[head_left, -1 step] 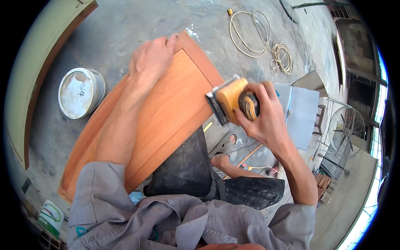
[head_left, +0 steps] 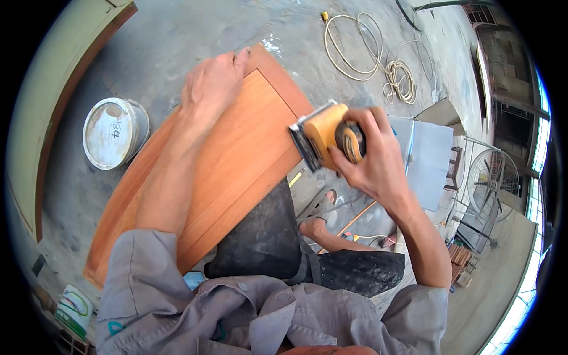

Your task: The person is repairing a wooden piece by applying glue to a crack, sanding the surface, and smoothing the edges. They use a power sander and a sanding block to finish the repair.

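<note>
A reddish-brown wooden panel (head_left: 236,148) with a framed border and a curved far edge rests slantwise over my knee. My left hand (head_left: 214,83) grips its far edge near the upper corner, thumb on top and fingers curled over the side, partly hidden. My right hand (head_left: 373,148) is wrapped round the black knob of a yellow electric sander (head_left: 322,133). The sander is tilted on its side, its flat pad facing the panel's right end edge. Whether the whole pad touches the wood cannot be made out.
A lidded white bucket (head_left: 109,133) stands left of the panel. A large pale green board (head_left: 59,89) with a brown edge rises at far left. Coiled cream cable (head_left: 400,81) lies on the concrete floor at far right. A fan (head_left: 492,183) and a grey sheet (head_left: 429,157) are at right.
My right hand and the sander have shifted slightly to the left and away from me along the panel's end edge. My left hand keeps its hold.
</note>
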A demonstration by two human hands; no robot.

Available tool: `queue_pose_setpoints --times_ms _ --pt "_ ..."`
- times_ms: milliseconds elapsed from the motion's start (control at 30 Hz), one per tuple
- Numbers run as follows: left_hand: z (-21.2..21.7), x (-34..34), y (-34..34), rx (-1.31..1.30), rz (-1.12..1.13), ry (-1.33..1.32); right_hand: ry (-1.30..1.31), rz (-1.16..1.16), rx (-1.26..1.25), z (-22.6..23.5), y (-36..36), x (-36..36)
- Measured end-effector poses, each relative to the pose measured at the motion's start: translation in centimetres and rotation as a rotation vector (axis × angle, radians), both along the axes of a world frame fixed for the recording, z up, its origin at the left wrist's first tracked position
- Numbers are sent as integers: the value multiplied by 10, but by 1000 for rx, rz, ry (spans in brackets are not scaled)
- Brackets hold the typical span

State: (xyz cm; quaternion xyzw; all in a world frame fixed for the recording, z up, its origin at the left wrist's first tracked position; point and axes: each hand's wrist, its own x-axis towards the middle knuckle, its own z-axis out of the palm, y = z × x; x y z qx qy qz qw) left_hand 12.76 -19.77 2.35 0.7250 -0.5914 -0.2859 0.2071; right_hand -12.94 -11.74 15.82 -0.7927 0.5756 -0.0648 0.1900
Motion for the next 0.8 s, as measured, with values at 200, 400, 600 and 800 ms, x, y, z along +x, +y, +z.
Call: queue_pose_setpoints --times_ms 200,400,600,800 --pt "2 2 -1 -4 -20 -96 2 33 22 -1 9 -6" --pt "1 1 -2 -21 -49 -30 -9 34 -28 0 -6 4" --pt "-3 0 0 -32 -13 -20 12 47 -33 0 1 2" --pt "4 3 0 4 -31 -69 -10 76 7 -1 6 -2"
